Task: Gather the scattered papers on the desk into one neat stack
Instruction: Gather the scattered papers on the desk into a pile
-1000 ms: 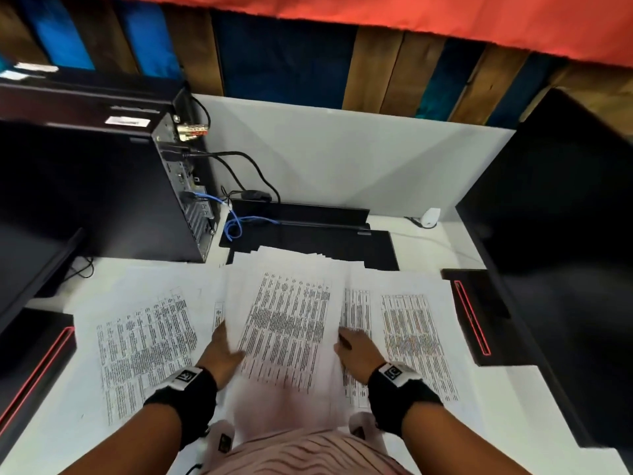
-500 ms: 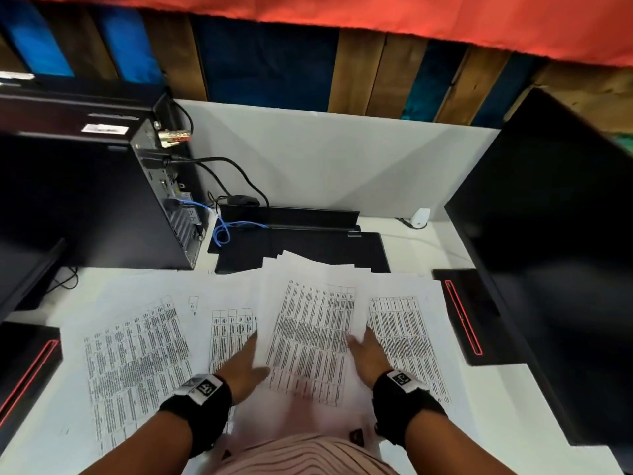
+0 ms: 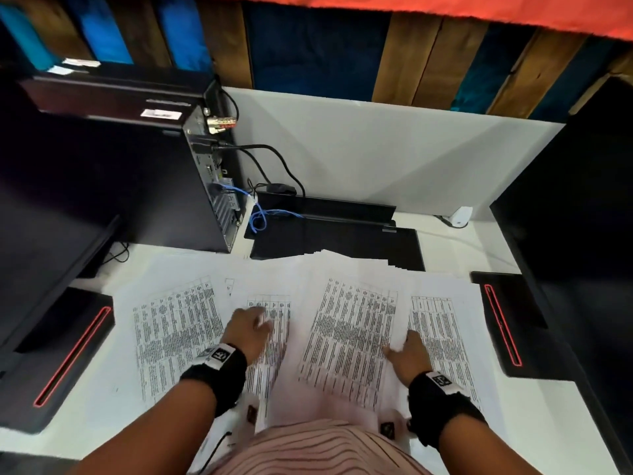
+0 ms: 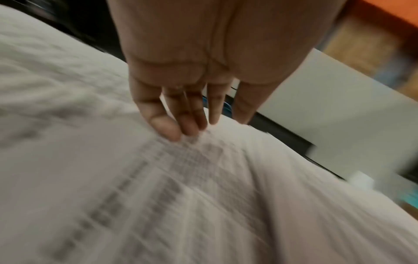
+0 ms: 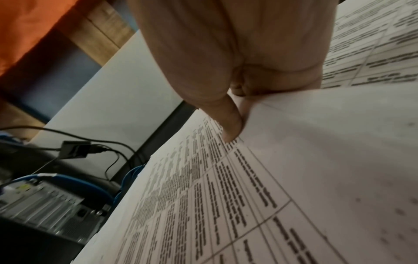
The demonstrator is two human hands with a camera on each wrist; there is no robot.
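Printed sheets lie fanned over the white desk (image 3: 96, 416). A thick sheaf (image 3: 349, 334) sits in the middle, tilted slightly. My right hand (image 3: 407, 351) pinches its right edge; in the right wrist view the thumb (image 5: 233, 125) lies on top of the sheaf (image 5: 226, 205) and the fingers go under it. My left hand (image 3: 251, 325) rests with straight fingers on a separate sheet (image 3: 277, 341) left of the sheaf; its fingertips (image 4: 172, 132) touch the blurred paper (image 4: 181, 196). One sheet (image 3: 171, 330) lies at the far left, another (image 3: 438, 327) at the right.
A black computer tower (image 3: 137, 186) with cables (image 3: 260, 221) stands back left. Behind the papers lies a black keyboard (image 3: 335, 241). A dark monitor (image 3: 575, 234) and its red-lined base (image 3: 507, 323) flank the right; another base (image 3: 58, 351) sits left. A white partition (image 3: 376, 159) closes the back.
The sheaf has slid to the right with my right hand, uncovering the sheet beside it. My left hand has left the sheaf's edge and now rests on that sheet.
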